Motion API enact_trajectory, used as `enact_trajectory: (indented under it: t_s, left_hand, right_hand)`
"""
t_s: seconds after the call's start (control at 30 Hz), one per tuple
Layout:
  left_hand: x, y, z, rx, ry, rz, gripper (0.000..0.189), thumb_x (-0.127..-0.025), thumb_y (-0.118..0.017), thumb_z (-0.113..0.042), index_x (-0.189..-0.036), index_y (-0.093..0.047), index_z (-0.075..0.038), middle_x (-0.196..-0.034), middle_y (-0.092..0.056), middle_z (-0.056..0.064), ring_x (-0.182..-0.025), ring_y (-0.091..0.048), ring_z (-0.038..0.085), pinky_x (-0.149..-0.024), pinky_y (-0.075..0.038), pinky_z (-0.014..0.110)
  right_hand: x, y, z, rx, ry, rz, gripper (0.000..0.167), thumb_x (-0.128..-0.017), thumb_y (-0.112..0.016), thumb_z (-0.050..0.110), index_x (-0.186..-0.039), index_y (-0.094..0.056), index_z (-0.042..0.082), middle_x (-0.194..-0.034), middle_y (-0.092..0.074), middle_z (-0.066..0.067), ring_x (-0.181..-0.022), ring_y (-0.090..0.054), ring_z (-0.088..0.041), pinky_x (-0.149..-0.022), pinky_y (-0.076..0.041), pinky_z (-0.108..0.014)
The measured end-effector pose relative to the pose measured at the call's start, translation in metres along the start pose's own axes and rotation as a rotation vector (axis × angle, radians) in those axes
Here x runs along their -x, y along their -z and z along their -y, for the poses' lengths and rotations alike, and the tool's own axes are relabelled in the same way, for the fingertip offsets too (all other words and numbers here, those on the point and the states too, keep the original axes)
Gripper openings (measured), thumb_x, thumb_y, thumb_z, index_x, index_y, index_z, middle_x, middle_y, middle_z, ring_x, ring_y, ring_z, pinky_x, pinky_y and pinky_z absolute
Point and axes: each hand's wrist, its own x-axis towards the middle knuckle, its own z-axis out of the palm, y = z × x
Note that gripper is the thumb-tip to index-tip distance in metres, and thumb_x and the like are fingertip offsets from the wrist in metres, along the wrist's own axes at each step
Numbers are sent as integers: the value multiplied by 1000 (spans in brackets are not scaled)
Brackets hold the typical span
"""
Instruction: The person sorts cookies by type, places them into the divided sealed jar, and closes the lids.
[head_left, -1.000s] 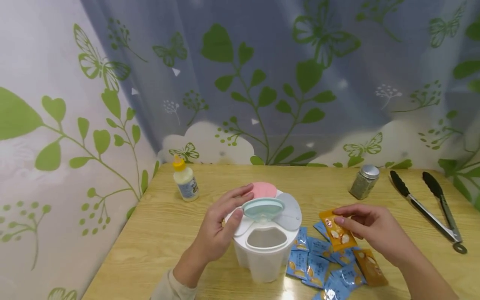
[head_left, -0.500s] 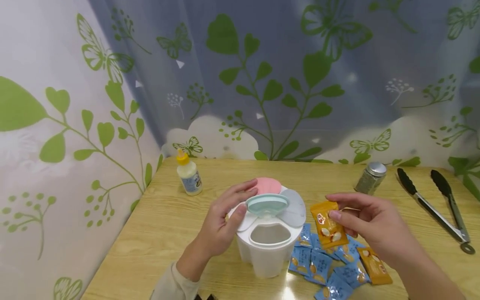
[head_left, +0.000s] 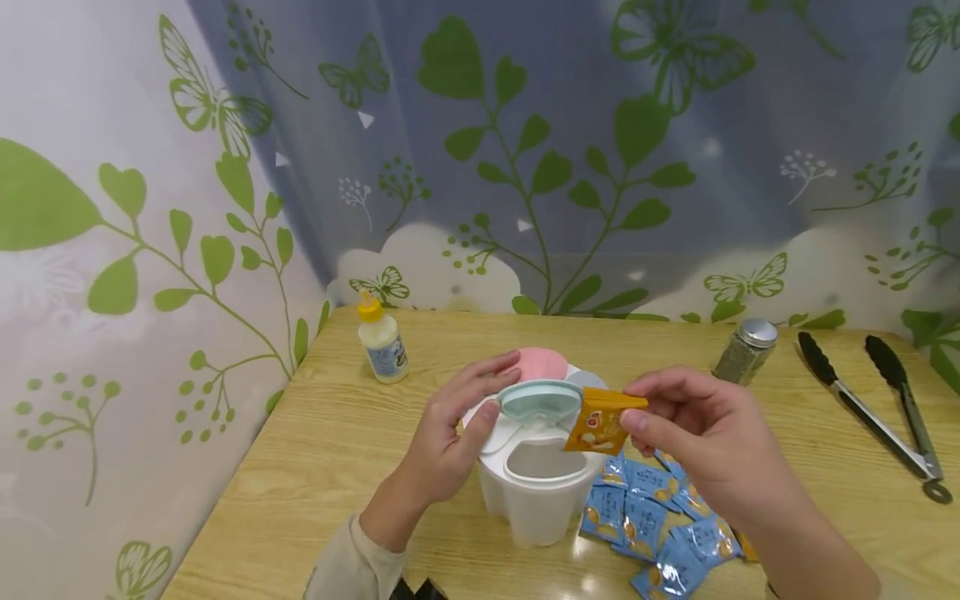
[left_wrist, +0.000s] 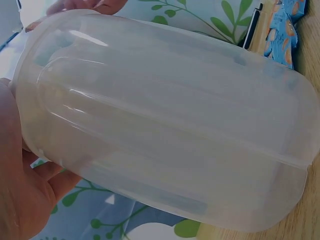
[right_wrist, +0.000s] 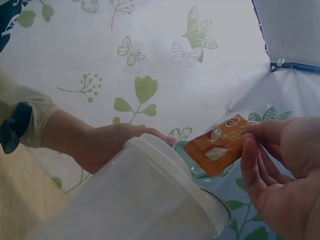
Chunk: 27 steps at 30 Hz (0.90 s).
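Observation:
In the head view my right hand (head_left: 708, 429) pinches an orange snack packet (head_left: 600, 421) by its upper right corner, thumb against fingers. The packet hangs at the right edge of the opening in a whitish translucent storage container (head_left: 546, 521). Its round lid has a pink flap (head_left: 542, 363) lying flat and a mint-green flap (head_left: 540, 402) raised above the front opening. My left hand (head_left: 450, 429) holds the container by the left of its top, thumb beside the green flap. Up close in the left wrist view, the container wall (left_wrist: 165, 115) looks see-through. Blue snack packets (head_left: 645, 517) lie right of the container.
A yellow-capped bottle (head_left: 384, 346) stands at the back left. Toward the back right are a glass spice jar (head_left: 745, 352) with a metal cap and black-tipped tongs (head_left: 870, 417). A patterned curtain (head_left: 487, 167) rises behind the wooden table (head_left: 315, 433).
My right hand has carried the orange packet left, from above the blue packets to the container's opening. My left hand keeps its place on the container. The head view has shifted slightly.

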Motion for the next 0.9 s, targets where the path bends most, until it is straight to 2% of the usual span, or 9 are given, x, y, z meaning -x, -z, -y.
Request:
enact_trajectory:
  t_s: [0.17,0.37,0.47,0.6,0.73,0.9]
  left_hand:
    - [-2,0,0,3,0,4,36,-101,-46,-9,-133,-61,0,-145,-55,15,-137,-52,29,-115,-41,43]
    - [-1,0,-1,-7,17,12,37,-101,-47,-10,-134,-61,-1,-146,-55,14,-137,-51,29,-115,-41,44]
    - [0,0,-2,-12,27,16,37,-101,-47,-9,-134,-61,-2,-147,-54,13,-137,-51,28,-115,-41,44]
    - [1,1,-2,-12,38,17,37,-101,-46,-9,-135,-60,-3,-147,-54,13,-137,-51,28,-115,-41,44]
    - [1,0,-2,-4,36,12,37,-100,-47,-8,-134,-61,-2,-147,-55,13,-137,-51,28,-115,-41,43]
    - [1,-1,-2,1,36,1,36,-100,-47,-8,-133,-62,-2,-146,-55,13,-137,-52,28,-115,-41,42]
  right_hand:
    - [-1,-12,0,12,-25,7,33,-90,-59,-17,-111,-70,6,-93,-73,0,-74,-67,-12,-67,-59,-27]
    - [-2,-22,1,146,-38,-9,25,-89,-65,-10,-109,-71,4,-90,-73,-1,-70,-69,-14,-62,-60,-29]
    - [-1,-25,1,177,-36,-23,22,-88,-67,-9,-107,-71,2,-88,-74,-1,-69,-70,-15,-61,-60,-31]
    - [-1,-31,3,178,-22,17,22,-88,-68,-9,-108,-71,-1,-91,-74,-1,-71,-71,-16,-62,-61,-34]
    - [0,-32,2,157,3,75,19,-89,-66,-10,-105,-71,-2,-101,-73,-2,-76,-71,-15,-65,-61,-32]
    - [3,-24,-1,111,-32,89,16,-90,-64,-10,-104,-69,-7,-103,-70,-4,-79,-69,-12,-67,-61,-29]
